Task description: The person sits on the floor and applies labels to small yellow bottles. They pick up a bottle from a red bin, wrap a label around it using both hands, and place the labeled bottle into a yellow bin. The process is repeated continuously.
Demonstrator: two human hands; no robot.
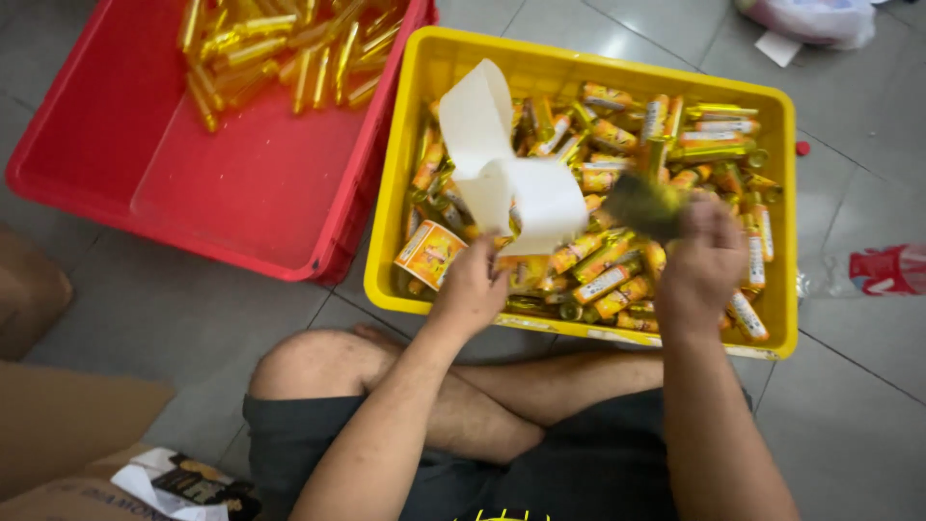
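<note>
Tube (641, 205), gold and blurred, sits in the right hand (704, 260), whose fingers are closed around its lower end, above the middle of the yellow crate (424, 68). Just to its left, the left hand (473, 289) pinches the bottom of a white backing strip (502, 174) that curls up in loops over the crate; an orange-and-yellow label (429, 253) hangs off the strip beside the thumb. Both hands hover over the crate's near half, close together but not touching. Labelled tubes (617, 135) fill the yellow crate in a loose heap, most lying flat at mixed angles. A red crate (96, 164) stands just beside the yellow one on the left, their walls nearly touching; bare gold tubes (280, 48) are piled at its far end and the rest of its floor shows red. Both crates rest on the grey tiled floor (849, 386). The person sits cross-legged right behind the yellow crate, with a bare knee (309, 362) near its front edge and dark shorts below. A clear bottle with a red label (883, 270) lies on the floor to the right of the yellow crate. Cardboard (68, 425) and a dark printed packet (198, 482) lie at the lower left, and a white bag (820, 19) lies at the top right.
</note>
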